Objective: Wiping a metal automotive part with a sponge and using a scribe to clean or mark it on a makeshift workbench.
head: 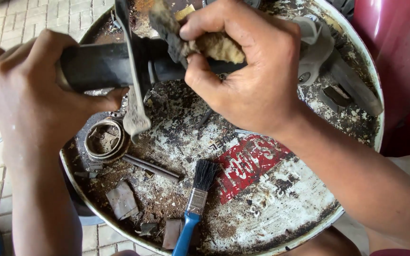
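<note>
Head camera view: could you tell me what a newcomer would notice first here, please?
Two bare hands fill the top: the left hand grips a dark tube, while the right hand presses a grimy rag against it. Beneath lies a rusty round drum lid, with a blue-handled paintbrush near its front edge.

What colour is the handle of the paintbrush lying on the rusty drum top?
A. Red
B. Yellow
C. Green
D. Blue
D. The paintbrush lies on the rusty drum top with black bristles, a metal band and a bright blue handle pointing toward the lower edge, below the right hand that presses a dirty rag against the dark tube held by the left hand.
</note>
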